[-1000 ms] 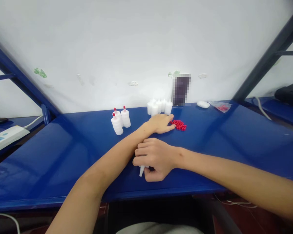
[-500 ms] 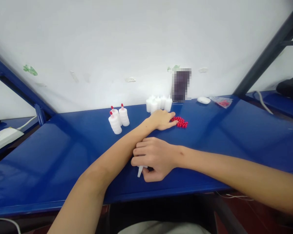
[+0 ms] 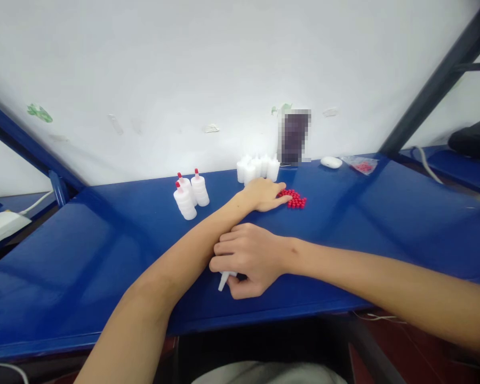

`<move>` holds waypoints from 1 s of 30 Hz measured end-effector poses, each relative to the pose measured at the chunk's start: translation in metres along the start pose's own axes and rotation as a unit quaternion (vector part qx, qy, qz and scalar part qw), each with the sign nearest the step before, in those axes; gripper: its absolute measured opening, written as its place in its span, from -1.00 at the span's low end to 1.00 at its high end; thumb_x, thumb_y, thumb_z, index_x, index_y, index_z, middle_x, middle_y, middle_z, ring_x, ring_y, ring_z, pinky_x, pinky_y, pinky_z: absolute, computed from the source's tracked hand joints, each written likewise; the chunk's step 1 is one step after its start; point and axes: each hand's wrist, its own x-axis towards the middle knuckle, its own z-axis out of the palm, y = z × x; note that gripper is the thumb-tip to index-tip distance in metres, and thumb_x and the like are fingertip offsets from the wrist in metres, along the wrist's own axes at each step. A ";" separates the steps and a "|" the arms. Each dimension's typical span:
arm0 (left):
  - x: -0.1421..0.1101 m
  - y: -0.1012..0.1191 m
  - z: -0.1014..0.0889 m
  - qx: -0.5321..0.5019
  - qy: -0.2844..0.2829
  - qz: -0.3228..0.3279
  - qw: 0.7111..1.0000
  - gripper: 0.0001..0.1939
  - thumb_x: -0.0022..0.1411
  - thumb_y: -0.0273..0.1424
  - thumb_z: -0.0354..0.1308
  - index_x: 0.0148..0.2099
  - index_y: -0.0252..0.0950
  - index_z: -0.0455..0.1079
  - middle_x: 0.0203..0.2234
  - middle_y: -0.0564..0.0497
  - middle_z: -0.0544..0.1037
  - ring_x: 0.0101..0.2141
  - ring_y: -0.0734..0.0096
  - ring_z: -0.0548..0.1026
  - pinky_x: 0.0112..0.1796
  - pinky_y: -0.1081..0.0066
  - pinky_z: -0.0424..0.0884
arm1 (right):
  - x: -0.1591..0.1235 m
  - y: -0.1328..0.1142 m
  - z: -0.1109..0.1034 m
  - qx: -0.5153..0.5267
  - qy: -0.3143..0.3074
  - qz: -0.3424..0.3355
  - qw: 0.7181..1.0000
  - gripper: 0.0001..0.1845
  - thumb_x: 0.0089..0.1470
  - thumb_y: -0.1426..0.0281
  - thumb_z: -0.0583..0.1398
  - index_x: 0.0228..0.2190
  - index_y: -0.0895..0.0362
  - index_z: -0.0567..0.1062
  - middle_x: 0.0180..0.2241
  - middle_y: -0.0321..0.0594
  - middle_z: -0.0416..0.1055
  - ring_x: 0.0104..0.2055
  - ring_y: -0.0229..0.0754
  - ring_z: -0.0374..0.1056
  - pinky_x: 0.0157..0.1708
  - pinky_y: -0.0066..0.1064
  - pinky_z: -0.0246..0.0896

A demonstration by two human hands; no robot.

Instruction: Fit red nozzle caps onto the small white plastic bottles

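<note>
My left hand (image 3: 264, 194) reaches across the table to a pile of small red caps (image 3: 297, 201). Its thumb and forefinger are apart, with the tips at the pile's left edge; the other fingers are partly hidden. Nearer to me, my right hand (image 3: 248, 260) is closed around a white squeeze bottle, whose bare nozzle (image 3: 224, 280) points down and left below the fingers. The bottle's body is mostly hidden by that hand. Three white bottles with red caps (image 3: 186, 199) stand at the left. Behind my left hand, several white bottles without red caps (image 3: 257, 169) stand in a cluster.
The blue table (image 3: 104, 256) meets a white wall. Toward the back right lie a white rounded case (image 3: 331, 162) and a clear bag (image 3: 360, 165) with red pieces inside. A pixelated dark upright object (image 3: 295, 137) leans at the wall. A power strip (image 3: 4, 228) lies far left.
The view has shifted slightly, so everything sits a little further left. My left hand stays at the caps, and the bottle nozzle in my right hand tilts slightly more to the left.
</note>
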 end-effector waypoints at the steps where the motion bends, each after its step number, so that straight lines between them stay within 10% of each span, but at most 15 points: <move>1: 0.000 0.000 0.000 0.002 0.001 0.002 1.000 -0.47 0.41 0.01 -0.25 -0.06 -0.28 0.36 -0.39 -0.15 0.56 -0.36 0.10 0.50 -0.36 0.28 0.26 | 0.000 0.000 0.000 0.000 -0.004 0.000 1.000 -0.82 0.05 0.35 0.07 -0.39 0.13 0.45 -0.50 -0.28 0.35 -0.45 -0.20 0.17 -0.47 -0.30 -0.11; 30: -0.004 -0.003 0.005 0.015 0.011 0.012 1.000 -0.45 0.44 -0.02 -0.31 -0.11 -0.30 0.36 -0.33 -0.16 0.57 -0.36 0.14 0.52 -0.37 0.29 0.29 | -0.001 0.000 -0.001 0.007 -0.029 0.005 1.000 -0.77 0.08 0.35 0.06 -0.31 0.15 0.48 -0.45 -0.26 0.40 -0.39 -0.19 0.25 -0.43 -0.31 -0.04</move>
